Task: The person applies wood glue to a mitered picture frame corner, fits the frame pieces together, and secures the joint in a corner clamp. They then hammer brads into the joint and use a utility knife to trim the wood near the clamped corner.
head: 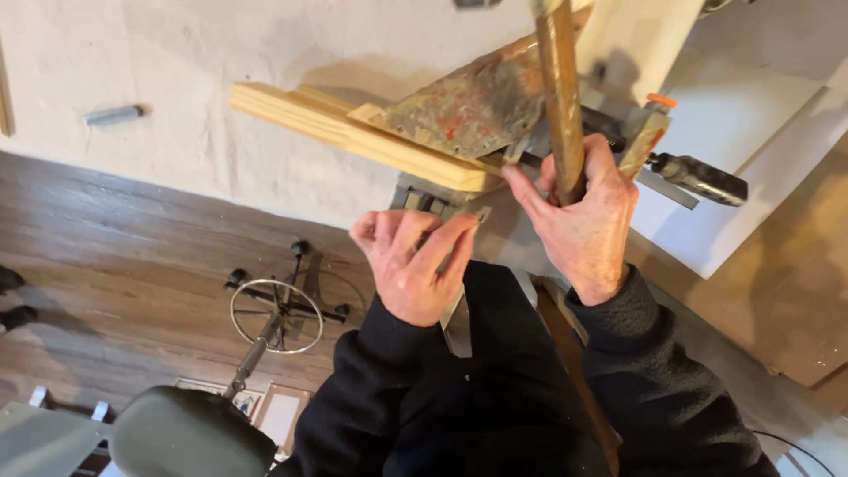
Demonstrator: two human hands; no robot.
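Observation:
My right hand (585,221) is wrapped around a worn brown wooden pole (560,97) that rises out of the top of the view. Just left of it, my left hand (412,258) pinches a small flat metal piece (468,221) between thumb and fingers. Right above my hands, a pale wooden bar (353,132) runs diagonally, with a paint-stained board (473,106) lying on it. A clamp with an orange tip (654,132) and a dark handle (702,179) grips the work beside my right hand. Both sleeves are dark fleece.
A white drop cloth (194,115) covers the floor beyond the bar, with a small grey cylinder (115,114) lying on it. A stool with a metal foot ring (278,315) and grey-green seat (190,435) stands on brown floorboards at lower left. White panels (733,132) lie to the right.

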